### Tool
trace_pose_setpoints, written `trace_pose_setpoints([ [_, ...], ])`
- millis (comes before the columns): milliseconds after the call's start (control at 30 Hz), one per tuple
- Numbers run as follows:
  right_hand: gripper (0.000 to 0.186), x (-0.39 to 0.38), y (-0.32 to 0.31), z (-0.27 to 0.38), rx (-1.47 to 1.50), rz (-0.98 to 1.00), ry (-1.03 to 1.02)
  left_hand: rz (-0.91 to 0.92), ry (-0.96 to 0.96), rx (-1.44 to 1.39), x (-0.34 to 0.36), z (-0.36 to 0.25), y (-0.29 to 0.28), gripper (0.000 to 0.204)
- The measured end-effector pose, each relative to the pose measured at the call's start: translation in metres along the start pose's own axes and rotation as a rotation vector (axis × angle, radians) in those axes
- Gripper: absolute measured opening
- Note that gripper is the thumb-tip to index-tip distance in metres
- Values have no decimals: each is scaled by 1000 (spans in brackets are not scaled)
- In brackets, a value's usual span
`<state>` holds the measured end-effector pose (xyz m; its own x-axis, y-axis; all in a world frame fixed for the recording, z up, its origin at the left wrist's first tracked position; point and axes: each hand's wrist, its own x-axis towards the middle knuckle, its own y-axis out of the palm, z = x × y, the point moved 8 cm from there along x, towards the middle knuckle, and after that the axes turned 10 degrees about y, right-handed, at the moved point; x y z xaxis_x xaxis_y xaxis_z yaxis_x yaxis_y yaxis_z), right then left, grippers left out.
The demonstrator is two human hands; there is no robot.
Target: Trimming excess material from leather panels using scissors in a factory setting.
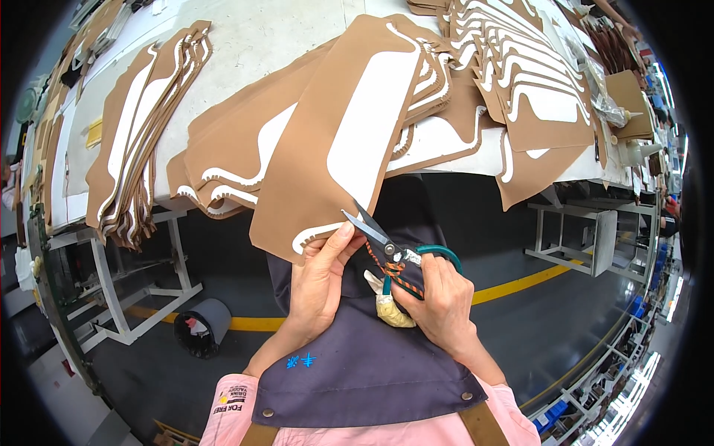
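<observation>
My left hand is closed, thumb and fingers pinching the near edge of a brown leather-like panel with a white inner area. The panel slopes from the stack on the table down toward me. In my right hand is a pair of scissors with teal handles, orange-and-black cord wound about them and a pale wrapping on one handle. Their blades stand apart, the tips beside my left thumb at the panel's near edge. Whether the blades touch the panel, I cannot tell.
More brown panels lie in a stack under the held one. Other piles are on the left and right of the white table. A dark bin stands on the floor below, near a yellow line.
</observation>
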<state>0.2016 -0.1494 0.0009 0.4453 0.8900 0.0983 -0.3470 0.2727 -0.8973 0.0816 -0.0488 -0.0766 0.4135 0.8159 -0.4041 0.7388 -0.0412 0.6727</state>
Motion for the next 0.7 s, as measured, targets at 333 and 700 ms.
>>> trace_pose_setpoints([
  [333,47,10,-9,-2,25,33,-3,-8,33,-24,-4,-2,3,17],
  [700,47,3,-3,-5,20,23,31,-9,91,1,0,2,5,18],
])
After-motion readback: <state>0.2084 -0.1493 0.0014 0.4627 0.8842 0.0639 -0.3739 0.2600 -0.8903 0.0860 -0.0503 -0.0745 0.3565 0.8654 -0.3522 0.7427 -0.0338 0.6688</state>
